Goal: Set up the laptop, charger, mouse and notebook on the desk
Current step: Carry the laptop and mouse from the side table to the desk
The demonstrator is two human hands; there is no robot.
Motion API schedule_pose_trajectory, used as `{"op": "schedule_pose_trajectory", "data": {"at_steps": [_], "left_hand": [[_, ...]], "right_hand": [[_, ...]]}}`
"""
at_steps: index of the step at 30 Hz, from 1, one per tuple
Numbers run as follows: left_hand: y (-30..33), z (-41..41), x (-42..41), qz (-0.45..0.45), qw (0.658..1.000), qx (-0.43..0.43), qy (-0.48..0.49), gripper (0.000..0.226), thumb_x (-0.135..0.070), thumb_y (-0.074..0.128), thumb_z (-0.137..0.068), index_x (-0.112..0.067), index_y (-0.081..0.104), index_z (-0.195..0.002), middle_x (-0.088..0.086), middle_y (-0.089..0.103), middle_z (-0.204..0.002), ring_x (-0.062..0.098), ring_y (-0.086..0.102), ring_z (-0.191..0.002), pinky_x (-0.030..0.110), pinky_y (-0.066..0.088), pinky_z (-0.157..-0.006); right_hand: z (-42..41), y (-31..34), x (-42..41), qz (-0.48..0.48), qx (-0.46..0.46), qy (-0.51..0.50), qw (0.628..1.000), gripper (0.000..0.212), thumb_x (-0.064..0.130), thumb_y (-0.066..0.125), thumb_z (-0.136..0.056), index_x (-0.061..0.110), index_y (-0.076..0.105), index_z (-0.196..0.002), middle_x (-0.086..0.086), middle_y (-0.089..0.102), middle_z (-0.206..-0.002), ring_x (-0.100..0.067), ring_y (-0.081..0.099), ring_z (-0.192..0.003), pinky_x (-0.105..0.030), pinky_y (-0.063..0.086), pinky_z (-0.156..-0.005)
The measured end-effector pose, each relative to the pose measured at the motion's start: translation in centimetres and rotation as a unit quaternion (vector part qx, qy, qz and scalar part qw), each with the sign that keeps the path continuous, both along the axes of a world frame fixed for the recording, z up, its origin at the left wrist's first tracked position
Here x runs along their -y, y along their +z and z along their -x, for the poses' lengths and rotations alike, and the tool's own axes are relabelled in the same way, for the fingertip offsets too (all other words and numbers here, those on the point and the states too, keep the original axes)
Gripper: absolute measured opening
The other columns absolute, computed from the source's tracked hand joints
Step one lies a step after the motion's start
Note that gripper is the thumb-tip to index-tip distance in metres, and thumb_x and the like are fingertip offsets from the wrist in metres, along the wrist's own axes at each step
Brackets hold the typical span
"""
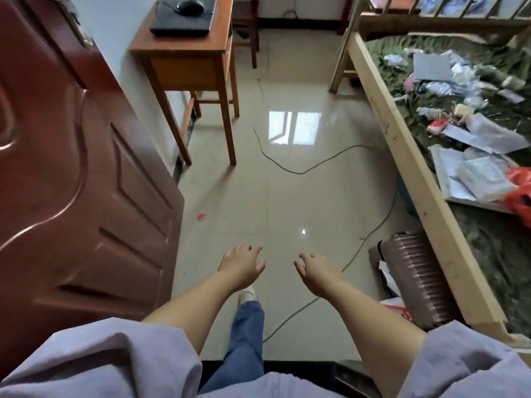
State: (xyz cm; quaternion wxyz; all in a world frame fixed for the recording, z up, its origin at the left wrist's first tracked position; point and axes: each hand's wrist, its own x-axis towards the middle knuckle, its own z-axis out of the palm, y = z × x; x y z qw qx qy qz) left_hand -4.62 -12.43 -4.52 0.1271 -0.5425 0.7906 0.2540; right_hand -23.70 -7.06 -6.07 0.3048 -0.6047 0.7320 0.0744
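Note:
A wooden desk [178,54] stands against the left wall, far ahead of me. On it lies a closed black laptop [181,23] with a black mouse [190,7] sitting on its lid. My left hand [241,267] and my right hand [314,271] hang out in front of me above the tiled floor, both empty with loosely spread fingers. Neither hand is near the desk. No charger or notebook can be told apart in the view.
A dark red door [71,182] stands open at my left. A wooden bed frame [416,168] strewn with papers and bags runs along the right. A thin cable [301,168] snakes across the floor, and a brown ribbed suitcase [416,280] lies by the bed.

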Motion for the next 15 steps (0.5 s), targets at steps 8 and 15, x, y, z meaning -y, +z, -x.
{"op": "schedule_pose_trajectory", "data": {"at_steps": [8,15], "left_hand": [[1.3,3.6,18.1,-0.009,1.0,-0.003,-0.03,0.05,-0.041,0.034,-0.095,-0.018,0.036,-0.139,0.01,0.049,-0.137,0.03,0.046,-0.125,0.042,0.035,-0.103],[1.5,8.8,31.3,-0.018,0.999,-0.013,-0.044,0.051,-0.042,0.033,-0.095,-0.018,0.036,-0.14,0.009,0.048,-0.137,0.027,0.045,-0.126,0.042,0.036,-0.101]], "right_hand": [[2.9,1.6,16.3,0.022,0.017,-0.064,0.998,0.044,0.037,0.023,-0.098,0.012,0.049,-0.123,-0.013,0.054,-0.124,-0.031,0.048,-0.115,-0.043,0.044,-0.094],[8.6,2.1,29.4,0.025,-0.02,-0.035,0.999,0.039,0.037,0.023,-0.098,0.015,0.054,-0.108,-0.008,0.058,-0.114,-0.028,0.053,-0.105,-0.038,0.043,-0.084]]}}
